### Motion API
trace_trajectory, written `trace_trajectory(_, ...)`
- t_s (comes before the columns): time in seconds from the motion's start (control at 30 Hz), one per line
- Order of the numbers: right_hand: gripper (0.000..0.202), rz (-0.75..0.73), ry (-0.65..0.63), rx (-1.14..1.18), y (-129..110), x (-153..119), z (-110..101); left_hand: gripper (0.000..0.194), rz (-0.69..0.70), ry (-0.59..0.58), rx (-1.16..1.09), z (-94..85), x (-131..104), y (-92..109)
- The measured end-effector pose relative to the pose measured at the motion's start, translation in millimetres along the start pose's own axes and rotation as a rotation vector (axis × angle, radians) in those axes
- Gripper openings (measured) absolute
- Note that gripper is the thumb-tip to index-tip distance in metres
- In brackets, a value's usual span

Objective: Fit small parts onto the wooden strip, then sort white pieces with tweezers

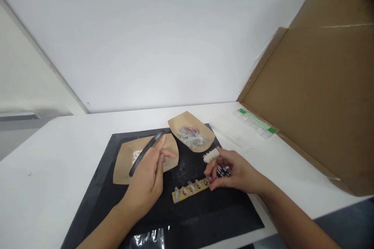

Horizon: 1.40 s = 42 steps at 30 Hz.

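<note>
My left hand point(148, 167) is over the left paper tray point(124, 173), with a slim black tool point(144, 153) tucked in its grip. That tool may be tweezers, but its tips do not show clearly. My right hand point(229, 171) pinches at the right end of a yellow strip point(179, 197). Several clear, nail-shaped pieces point(177, 194) stand along this strip, with small dark reddish dots between them. Whatever sits between the right fingertips is too small to make out. Touching or just behind those fingers is a white ridged piece point(210, 155).
A second paper tray point(175, 122) holds small clear and reddish packets point(193, 136). Everything lies on a black mat point(187, 225) on a white table point(73, 132). A green-and-clear packet point(257, 120) lies by the upright cardboard point(327, 105) at right. Clear plastic point(149, 239) lies on the mat's near edge.
</note>
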State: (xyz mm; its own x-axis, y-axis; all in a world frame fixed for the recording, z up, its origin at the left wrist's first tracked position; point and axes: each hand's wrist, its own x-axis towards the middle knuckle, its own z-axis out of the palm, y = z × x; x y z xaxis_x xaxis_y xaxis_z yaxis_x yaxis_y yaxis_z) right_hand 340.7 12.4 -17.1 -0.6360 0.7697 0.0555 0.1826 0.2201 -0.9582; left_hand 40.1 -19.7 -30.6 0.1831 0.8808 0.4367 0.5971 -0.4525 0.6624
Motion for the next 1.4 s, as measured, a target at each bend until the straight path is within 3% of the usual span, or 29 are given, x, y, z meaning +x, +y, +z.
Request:
trace_trajectory(0.4, 0.036, 0.019, -0.058, -0.010, -2.6, 0.0, -2.1, 0.037, 0.187, 0.006, 0.006, -8.5, 0.7, 17.1)
trace_trajectory(0.7, 0.039, 0.057, -0.079, 0.017, -6.0, 4.9, -2.8, 0.027, 0.278, -0.125, -0.001, -8.2, -0.7, 22.3)
trace_trajectory(1.4, 0.043, 0.062, -0.110, 0.070, -0.2, 6.2, -0.2, 0.021, 0.313, -0.077, 0.020, -6.9, 1.2, 23.6)
